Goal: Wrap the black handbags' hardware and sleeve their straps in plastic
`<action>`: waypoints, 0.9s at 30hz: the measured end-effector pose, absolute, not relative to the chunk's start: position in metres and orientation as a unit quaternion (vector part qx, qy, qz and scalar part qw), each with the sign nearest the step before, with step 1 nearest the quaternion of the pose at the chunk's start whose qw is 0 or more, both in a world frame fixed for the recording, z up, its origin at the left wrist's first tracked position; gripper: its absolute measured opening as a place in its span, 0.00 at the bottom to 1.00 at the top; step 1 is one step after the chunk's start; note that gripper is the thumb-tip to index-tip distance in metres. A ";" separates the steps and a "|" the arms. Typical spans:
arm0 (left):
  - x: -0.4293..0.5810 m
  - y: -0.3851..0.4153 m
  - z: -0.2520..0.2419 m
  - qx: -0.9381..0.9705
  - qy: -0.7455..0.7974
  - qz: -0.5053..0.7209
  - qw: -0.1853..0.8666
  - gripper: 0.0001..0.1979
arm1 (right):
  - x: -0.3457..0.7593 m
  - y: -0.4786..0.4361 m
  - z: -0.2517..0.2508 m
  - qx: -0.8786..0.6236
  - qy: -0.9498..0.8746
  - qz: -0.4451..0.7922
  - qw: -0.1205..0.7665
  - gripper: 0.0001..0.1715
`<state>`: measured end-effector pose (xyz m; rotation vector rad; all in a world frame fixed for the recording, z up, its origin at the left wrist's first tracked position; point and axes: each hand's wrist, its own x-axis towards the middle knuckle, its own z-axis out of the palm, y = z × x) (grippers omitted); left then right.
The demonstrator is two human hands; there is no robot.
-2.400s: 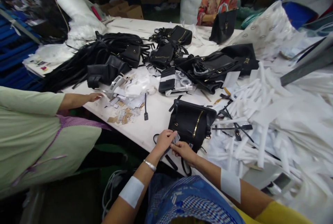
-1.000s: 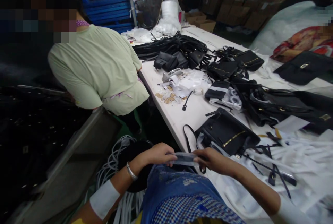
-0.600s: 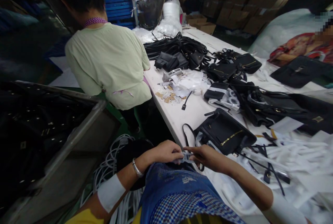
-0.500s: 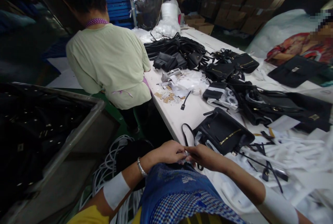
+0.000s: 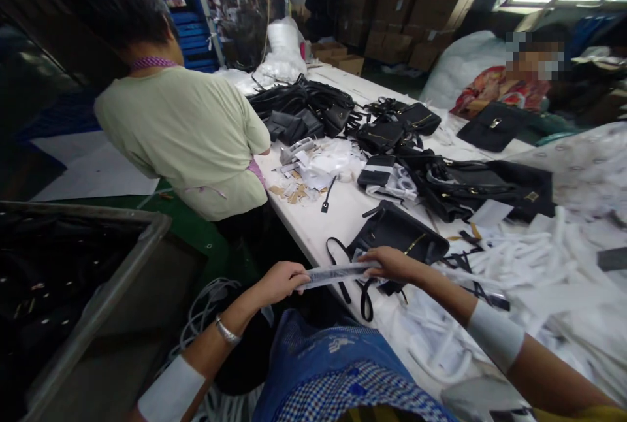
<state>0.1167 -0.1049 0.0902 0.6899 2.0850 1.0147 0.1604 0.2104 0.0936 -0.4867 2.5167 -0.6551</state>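
Note:
Between my hands a clear plastic strip [image 5: 336, 273] is stretched flat over the table's near edge. My left hand [image 5: 284, 280] pinches its left end, and my right hand [image 5: 386, 263] grips the right end. Just behind my right hand lies a black bag [image 5: 401, 232] with a gold zipper, its thin strap looping at the table edge. A small black strap with a tag [image 5: 328, 196] rests farther back on the white table [image 5: 306, 223].
A person in a pale green shirt [image 5: 181, 128] stands at the left, beside a bin of black items [image 5: 161, 219]. Black bags [image 5: 470, 180], white wrapping [image 5: 529, 265] and paper scraps cover parts of the table. Another person [image 5: 529, 89] is at the far right.
My hands, close together before, have moved apart, and the plastic strip now shows stretched between them. The view has turned a little to the right.

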 end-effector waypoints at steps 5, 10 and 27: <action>0.117 -0.079 0.107 0.271 0.755 0.457 0.385 0.20 | 0.158 0.144 0.122 -0.254 0.864 -0.384 0.202 0.31; 0.103 -0.096 0.124 0.271 0.678 0.484 0.482 0.21 | 0.147 0.143 0.132 -0.199 0.841 -0.417 0.280 0.24; 0.105 -0.186 0.030 -0.079 0.717 0.582 0.376 0.25 | 0.184 0.287 0.045 0.236 0.952 -0.192 -0.012 0.24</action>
